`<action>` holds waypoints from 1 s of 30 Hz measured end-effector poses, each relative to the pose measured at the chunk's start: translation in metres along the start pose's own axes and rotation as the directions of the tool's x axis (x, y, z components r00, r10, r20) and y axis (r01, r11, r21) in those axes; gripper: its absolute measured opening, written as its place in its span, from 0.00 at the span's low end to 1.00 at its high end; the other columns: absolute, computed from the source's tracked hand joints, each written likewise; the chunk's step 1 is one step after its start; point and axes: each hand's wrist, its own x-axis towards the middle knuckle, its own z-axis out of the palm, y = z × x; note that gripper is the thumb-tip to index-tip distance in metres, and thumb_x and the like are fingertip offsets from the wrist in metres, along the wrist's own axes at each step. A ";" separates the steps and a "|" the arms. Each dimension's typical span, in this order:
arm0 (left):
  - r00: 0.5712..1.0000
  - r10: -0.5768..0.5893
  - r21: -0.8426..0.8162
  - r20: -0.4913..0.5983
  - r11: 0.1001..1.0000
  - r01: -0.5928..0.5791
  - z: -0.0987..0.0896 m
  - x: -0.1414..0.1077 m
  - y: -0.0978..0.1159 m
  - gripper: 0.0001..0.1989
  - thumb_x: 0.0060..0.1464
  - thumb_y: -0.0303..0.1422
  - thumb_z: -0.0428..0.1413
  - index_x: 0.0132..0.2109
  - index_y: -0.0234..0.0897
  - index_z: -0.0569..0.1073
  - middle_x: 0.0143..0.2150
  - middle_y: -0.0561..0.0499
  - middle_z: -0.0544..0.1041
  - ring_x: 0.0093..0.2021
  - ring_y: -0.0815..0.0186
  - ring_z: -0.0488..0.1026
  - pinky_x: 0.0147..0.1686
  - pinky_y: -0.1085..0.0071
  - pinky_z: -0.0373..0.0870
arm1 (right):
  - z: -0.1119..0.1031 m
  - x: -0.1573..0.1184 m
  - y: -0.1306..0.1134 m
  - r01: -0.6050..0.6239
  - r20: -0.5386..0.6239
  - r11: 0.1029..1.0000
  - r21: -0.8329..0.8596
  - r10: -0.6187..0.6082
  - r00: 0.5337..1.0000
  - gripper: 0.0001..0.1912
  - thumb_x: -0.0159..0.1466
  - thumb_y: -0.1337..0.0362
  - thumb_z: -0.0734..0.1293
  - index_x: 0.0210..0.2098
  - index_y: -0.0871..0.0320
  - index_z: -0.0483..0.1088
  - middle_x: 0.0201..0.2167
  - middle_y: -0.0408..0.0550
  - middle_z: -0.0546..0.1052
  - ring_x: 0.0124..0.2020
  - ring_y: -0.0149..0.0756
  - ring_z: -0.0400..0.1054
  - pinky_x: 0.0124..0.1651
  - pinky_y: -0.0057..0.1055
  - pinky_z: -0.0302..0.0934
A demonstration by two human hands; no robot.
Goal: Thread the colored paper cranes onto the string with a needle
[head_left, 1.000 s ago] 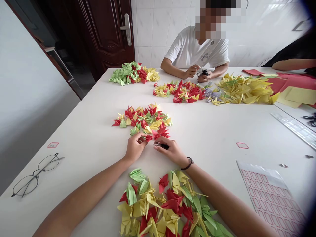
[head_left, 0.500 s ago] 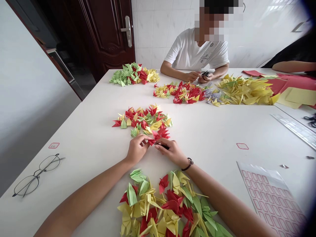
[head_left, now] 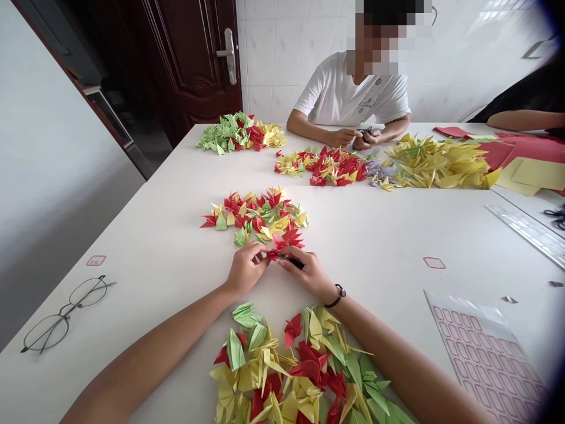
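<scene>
We pinch a red paper crane [head_left: 278,250] in our left hand [head_left: 246,271] — right hand [head_left: 306,272] clenches a small black tool [head_left: 296,263]. Folded paper crane piles [head_left: 253,215] sit on the white table [head_left: 375,235] — loose coloured paper sheets [head_left: 525,171] remain.

**Left hand** [head_left: 247,271]: is pinching a red paper crane [head_left: 277,252] at the lower edge of the middle pile.
**Right hand** [head_left: 309,273]: is pressing a small black object [head_left: 295,263], too small to identify, toward the same crane.
**Middle pile**: red, yellow and green paper cranes [head_left: 253,215] are lying just above the hands on the white table [head_left: 375,224].
**Lower pile**: larger paper cranes [head_left: 286,365] are lying between the forearms, bottom centre.
**Lower left**: eyeglasses [head_left: 66,315] are resting open on the table.
**Lower right**: a sheet of red-outlined labels [head_left: 485,359] is lying flat.
**Upper centre**: a person in a white T-shirt [head_left: 348,88] is sitting across the table, working with both hands [head_left: 359,139] close together.
</scene>
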 end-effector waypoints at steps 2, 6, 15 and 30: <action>1.000 0.006 -0.007 0.003 1.000 -0.006 0.000 -0.001 0.000 0.04 0.46 0.26 0.53 0.32 0.36 0.71 0.31 0.50 0.72 0.26 0.71 0.67 0.25 0.75 0.65 | 0.000 0.000 0.000 0.006 -0.003 1.000 0.002 -0.006 1.000 0.13 0.60 0.56 0.60 0.37 0.59 0.67 0.29 0.47 0.74 0.27 0.32 0.66 0.31 0.28 0.59; 1.000 0.024 -0.007 0.003 1.000 -0.024 0.000 -0.001 -0.002 0.04 0.46 0.25 0.53 0.32 0.35 0.70 0.31 0.50 0.72 0.26 0.72 0.67 0.25 0.76 0.65 | 0.001 0.000 0.002 0.007 -0.017 1.000 0.000 -0.007 1.000 0.13 0.60 0.56 0.60 0.37 0.59 0.67 0.28 0.47 0.74 0.26 0.32 0.66 0.30 0.27 0.58; 0.997 0.080 -0.011 -0.013 0.997 -0.080 0.002 -0.001 -0.004 0.04 0.46 0.24 0.53 0.32 0.34 0.70 0.30 0.51 0.72 0.24 0.73 0.67 0.24 0.77 0.65 | 0.003 0.000 0.004 0.009 -0.019 1.000 0.001 -0.009 1.000 0.13 0.60 0.57 0.60 0.37 0.59 0.68 0.28 0.46 0.74 0.25 0.30 0.64 0.30 0.26 0.58; 0.997 0.079 -0.010 0.002 0.997 -0.079 0.001 -0.001 -0.003 0.04 0.46 0.25 0.54 0.32 0.34 0.70 0.30 0.51 0.71 0.24 0.74 0.67 0.24 0.78 0.65 | 0.001 0.000 0.002 0.002 -0.017 1.000 0.006 -0.002 1.000 0.13 0.60 0.57 0.60 0.36 0.59 0.69 0.28 0.46 0.75 0.26 0.30 0.66 0.30 0.26 0.59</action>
